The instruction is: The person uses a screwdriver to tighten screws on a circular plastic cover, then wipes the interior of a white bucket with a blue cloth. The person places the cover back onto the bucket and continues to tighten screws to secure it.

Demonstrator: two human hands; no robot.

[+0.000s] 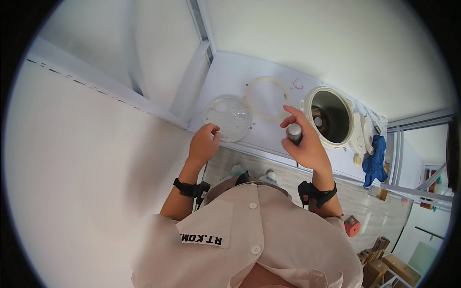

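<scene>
- A dark, grey-capped cylindrical object [294, 133] is being held above the front edge of the white surface [230, 72] by the right hand [309, 145], its index finger being kept stretched out while the thumb and other fingers are being closed around it.
- The fingers of the left hand [205, 143] are being held half curled, beside the near left rim of a clear, round plastic disc [228, 117]; whether the rim is being gripped cannot be told from this angle.
- The disc is being supported flat on the surface, just beside a thin pale-yellow ring [265, 78].
- A cream, round pot with a dark interior [331, 117] is being carried by the surface, to the right of the ring.
</scene>
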